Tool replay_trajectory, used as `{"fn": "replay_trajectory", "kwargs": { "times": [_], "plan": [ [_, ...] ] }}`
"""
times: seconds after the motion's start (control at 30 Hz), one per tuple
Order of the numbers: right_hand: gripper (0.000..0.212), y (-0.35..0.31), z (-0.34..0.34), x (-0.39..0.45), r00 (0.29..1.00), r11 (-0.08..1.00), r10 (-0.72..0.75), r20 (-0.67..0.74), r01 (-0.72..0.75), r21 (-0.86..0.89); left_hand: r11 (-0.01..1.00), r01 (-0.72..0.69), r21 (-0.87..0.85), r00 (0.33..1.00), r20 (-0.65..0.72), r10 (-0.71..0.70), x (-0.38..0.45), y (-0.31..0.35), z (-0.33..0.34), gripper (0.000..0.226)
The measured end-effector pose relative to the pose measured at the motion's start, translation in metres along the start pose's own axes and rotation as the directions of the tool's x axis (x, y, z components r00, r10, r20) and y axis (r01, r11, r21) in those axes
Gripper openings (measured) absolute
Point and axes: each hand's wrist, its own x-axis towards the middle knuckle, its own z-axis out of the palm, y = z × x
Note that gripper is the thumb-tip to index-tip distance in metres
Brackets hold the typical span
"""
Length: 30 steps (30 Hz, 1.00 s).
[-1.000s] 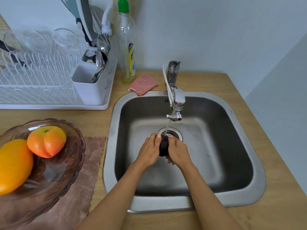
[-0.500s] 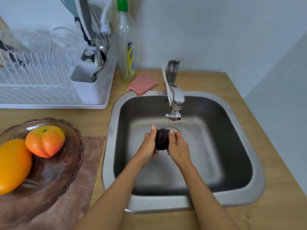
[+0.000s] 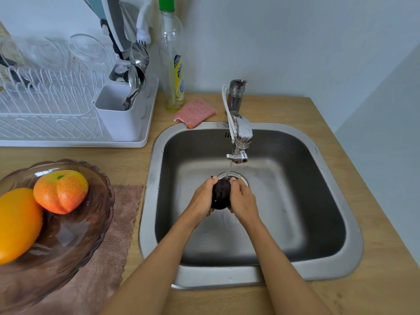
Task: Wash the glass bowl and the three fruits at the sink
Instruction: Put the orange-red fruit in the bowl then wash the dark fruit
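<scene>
A dark purple fruit (image 3: 221,193) is held between my left hand (image 3: 201,197) and my right hand (image 3: 243,199) over the drain of the steel sink (image 3: 350,255). A thin stream of water runs from the tap (image 3: 239,142) onto the fruit. The tinted glass bowl (image 3: 75,237) stands on a brown cloth at the left of the sink. In it lie a peach-like orange fruit (image 3: 61,191) and a larger orange-yellow fruit (image 3: 17,223).
A white dish rack (image 3: 68,119) with glasses and cutlery stands at the back left. A dish soap bottle (image 3: 173,64) and a pink sponge cloth (image 3: 195,113) sit behind the sink. The brown cloth (image 3: 109,246) lies under the bowl. Walls close the back and right.
Both hands have turned the dark fruit under the water, lifting it slightly and lowering it again over the drain. The bowl and its two fruits have not moved.
</scene>
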Motion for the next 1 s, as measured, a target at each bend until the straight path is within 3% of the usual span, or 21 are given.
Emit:
{"fn": "replay_trajectory", "kwargs": {
  "times": [0.1,0.23,0.37,0.53,0.73,0.87,1.0],
  "plan": [
    [0.031,0.002,0.0,0.002,0.999,1.0,0.007,0.049,-0.007,-0.003,0.999,0.038,-0.024,0.999,-0.026,-0.039,0.002,0.0,-0.002,0.05],
    [0.034,0.007,0.001,-0.003,0.989,0.993,-0.079,0.121,0.089,-0.076,0.98,0.115,-0.164,0.993,0.002,-0.117,0.007,0.0,-0.006,0.064],
    [0.039,0.009,0.003,-0.007,0.981,0.979,-0.122,0.153,0.145,-0.144,0.937,0.174,-0.304,0.984,0.02,-0.176,0.004,0.003,-0.005,0.061],
    [0.044,0.006,0.0,-0.005,0.991,0.992,-0.049,0.128,0.063,-0.11,0.94,0.161,-0.301,0.986,0.081,-0.143,0.004,0.001,-0.001,0.062],
    [0.06,0.005,-0.001,-0.004,0.992,0.993,0.06,0.107,-0.048,-0.108,0.991,-0.082,0.103,0.991,0.115,0.07,0.002,-0.008,0.001,0.058],
    [0.056,0.007,0.001,0.007,0.987,0.987,0.158,0.025,-0.159,0.029,0.981,-0.181,0.07,0.981,0.081,0.175,-0.001,-0.004,0.0,0.045],
    [0.056,0.005,-0.003,0.012,0.962,0.949,0.258,0.086,-0.27,0.166,0.972,-0.235,-0.007,0.969,0.075,0.235,-0.002,-0.001,-0.003,0.039]
  ]
}}
